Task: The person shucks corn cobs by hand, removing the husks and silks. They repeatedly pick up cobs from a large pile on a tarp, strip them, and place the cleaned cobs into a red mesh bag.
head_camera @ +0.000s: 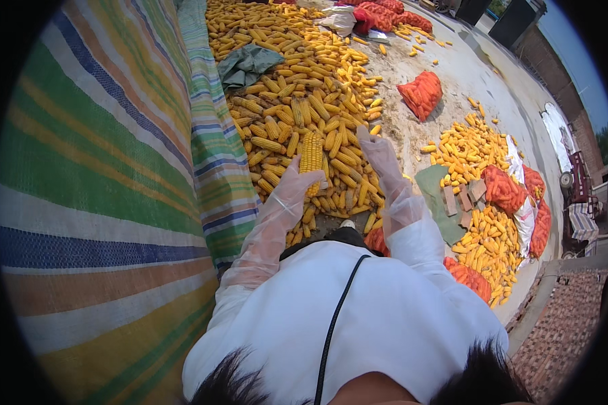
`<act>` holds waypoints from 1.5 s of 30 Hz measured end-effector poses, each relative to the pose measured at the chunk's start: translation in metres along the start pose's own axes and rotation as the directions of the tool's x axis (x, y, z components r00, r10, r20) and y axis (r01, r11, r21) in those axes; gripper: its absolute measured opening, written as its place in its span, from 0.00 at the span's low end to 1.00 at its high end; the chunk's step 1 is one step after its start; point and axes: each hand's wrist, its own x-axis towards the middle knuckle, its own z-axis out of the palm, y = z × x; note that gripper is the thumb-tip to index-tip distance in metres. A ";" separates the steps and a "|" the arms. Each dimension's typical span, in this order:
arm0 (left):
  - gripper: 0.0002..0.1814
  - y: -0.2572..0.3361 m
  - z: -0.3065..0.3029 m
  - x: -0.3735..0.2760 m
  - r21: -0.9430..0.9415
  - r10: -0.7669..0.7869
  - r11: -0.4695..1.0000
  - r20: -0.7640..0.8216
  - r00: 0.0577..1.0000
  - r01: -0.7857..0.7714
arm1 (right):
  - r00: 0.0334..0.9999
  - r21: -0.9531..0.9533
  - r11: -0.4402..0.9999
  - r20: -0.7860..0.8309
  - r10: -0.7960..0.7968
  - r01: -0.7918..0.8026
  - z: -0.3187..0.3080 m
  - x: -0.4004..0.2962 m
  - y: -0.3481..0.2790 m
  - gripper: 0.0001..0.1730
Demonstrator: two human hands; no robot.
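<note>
My left hand [300, 180], in a clear plastic glove, grips an ear of yellow corn [312, 152] near its lower end. The ear points away from me, above a large heap of husked corn ears [304, 76]. To the right, my right hand [378, 149] is raised over the heap's right edge, also in a clear glove. Its fingers are partly spread, and I see nothing held in them.
A striped woven tarp [106, 212] rises along my left. Green cloth [248, 66] lies on the heap. Rightward are a filled red mesh sack [421, 94], a smaller corn pile [473, 147], bricks [450, 201] on a green sheet [433, 187], and a parked cart [581, 185].
</note>
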 end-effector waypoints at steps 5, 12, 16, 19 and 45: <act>0.34 0.008 0.021 0.005 0.042 -0.045 0.998 -0.013 0.999 0.045 | 0.998 -0.210 0.978 -0.059 -0.032 0.019 0.036 -0.036 -0.115 0.35; 0.33 0.011 0.027 0.008 0.042 0.054 0.998 -0.033 0.998 -0.053 | 0.937 -0.268 0.926 -0.155 -0.312 0.265 0.051 -0.046 -0.131 0.25; 0.30 0.010 0.018 -0.004 0.025 0.004 1.000 -0.058 0.998 -0.002 | 0.781 -0.324 0.797 -0.212 -0.587 0.510 0.061 -0.034 -0.101 0.19; 0.26 0.017 0.020 -0.018 -0.025 -0.003 1.000 -0.048 0.999 0.002 | 0.842 -0.354 0.844 -0.216 -0.494 0.404 0.050 -0.018 -0.086 0.15; 0.20 0.022 0.032 -0.026 0.043 -0.112 0.993 -0.015 0.994 0.113 | 0.923 0.154 0.974 -0.324 0.208 -0.165 -0.016 0.021 0.014 0.21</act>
